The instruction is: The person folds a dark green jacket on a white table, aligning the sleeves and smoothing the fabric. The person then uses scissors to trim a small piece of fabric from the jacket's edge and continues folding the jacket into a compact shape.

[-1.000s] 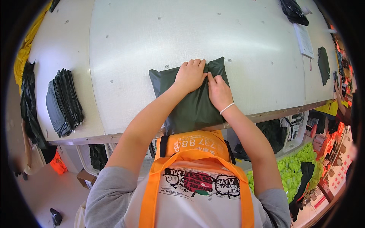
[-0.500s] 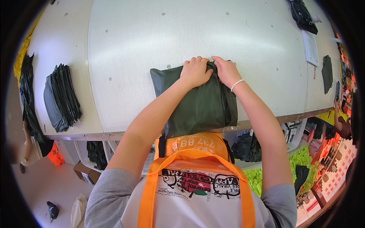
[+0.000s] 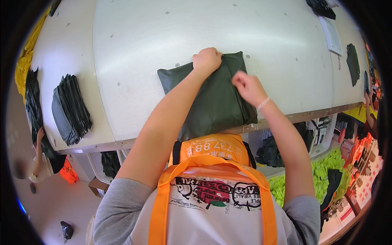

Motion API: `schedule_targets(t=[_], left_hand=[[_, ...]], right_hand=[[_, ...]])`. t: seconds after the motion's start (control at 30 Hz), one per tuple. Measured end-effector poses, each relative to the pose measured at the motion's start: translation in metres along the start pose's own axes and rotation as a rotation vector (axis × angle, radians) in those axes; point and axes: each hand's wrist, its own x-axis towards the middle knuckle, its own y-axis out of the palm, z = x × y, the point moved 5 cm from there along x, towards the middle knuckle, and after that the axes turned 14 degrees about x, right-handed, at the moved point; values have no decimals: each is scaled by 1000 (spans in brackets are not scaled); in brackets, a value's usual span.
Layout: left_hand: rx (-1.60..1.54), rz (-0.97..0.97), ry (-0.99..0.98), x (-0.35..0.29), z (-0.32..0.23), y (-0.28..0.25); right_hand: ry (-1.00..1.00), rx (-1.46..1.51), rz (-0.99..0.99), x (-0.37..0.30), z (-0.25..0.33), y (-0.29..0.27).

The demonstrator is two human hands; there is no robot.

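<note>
A dark green plastic bag [image 3: 216, 100], flat and filled with something soft whose contents cannot be seen, lies on the white bench [image 3: 134, 53] with its near end reaching the bench's front edge. The left hand [image 3: 207, 60] rests on the bag's far edge, its grip curled into a loose fist pressing down on the plastic. The right hand [image 3: 249, 86] hovers over the bag's right side, fingers bent and pinched together; whether they hold a fold of the plastic cannot be told. Well to the left on the bench sits a stack of dark folded bags [image 3: 70, 108]. Under the bench, a white basket [image 3: 322, 134] stands to the right, beside a heap of dark items [image 3: 271, 151] and bright green pieces [image 3: 326, 167]. A sheet of paper [image 3: 331, 34] lies at the bench's far right.
</note>
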Motion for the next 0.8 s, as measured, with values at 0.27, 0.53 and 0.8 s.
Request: schedule_targets(t=[0.27, 0.53, 0.8], left_hand=[[167, -69, 170, -26, -21, -19], [287, -125, 264, -29, -27, -12], [186, -710, 524, -117, -84, -118]], right_hand=[[-184, -16, -315, -118, -16, 26], [-175, -45, -258, -166, -43, 32], [290, 686, -379, -167, -54, 5]])
